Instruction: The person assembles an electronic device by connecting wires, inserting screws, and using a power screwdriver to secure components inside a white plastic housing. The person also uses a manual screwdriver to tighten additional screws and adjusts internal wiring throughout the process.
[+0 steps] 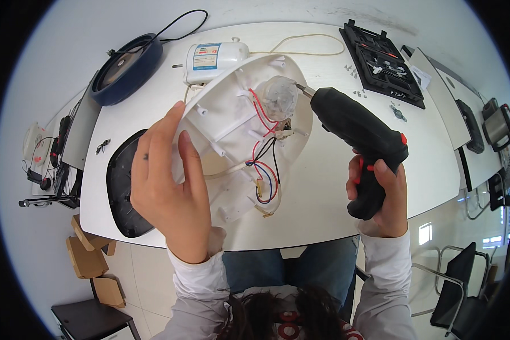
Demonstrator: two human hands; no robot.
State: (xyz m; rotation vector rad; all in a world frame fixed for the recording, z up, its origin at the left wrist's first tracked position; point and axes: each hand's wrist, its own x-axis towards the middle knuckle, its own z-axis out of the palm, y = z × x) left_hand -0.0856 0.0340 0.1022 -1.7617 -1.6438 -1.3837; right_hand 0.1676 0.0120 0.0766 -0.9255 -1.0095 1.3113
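A white plastic housing [224, 116] is tilted up over the table, its hollow, ribbed inside showing. My left hand [170, 187] grips its left edge, the thumb on the inner side and the fingers mostly behind. Inside sits a translucent round part [280, 100], with red, black and blue wires [266, 164] running down from it. My right hand [392, 195] is wrapped round the grip of a black cordless screwdriver [354, 122] with red buttons. The bit [305, 89] points left at the upper edge of the round part; whether it touches a screw I cannot tell.
Behind the housing lies a white motor [212, 59] with a cable. A dark blue round base [127, 69] stands at the back left, and a black cover [124, 184] is beside my left hand. An open black tool case [382, 63] and loose screws [351, 72] are at the back right.
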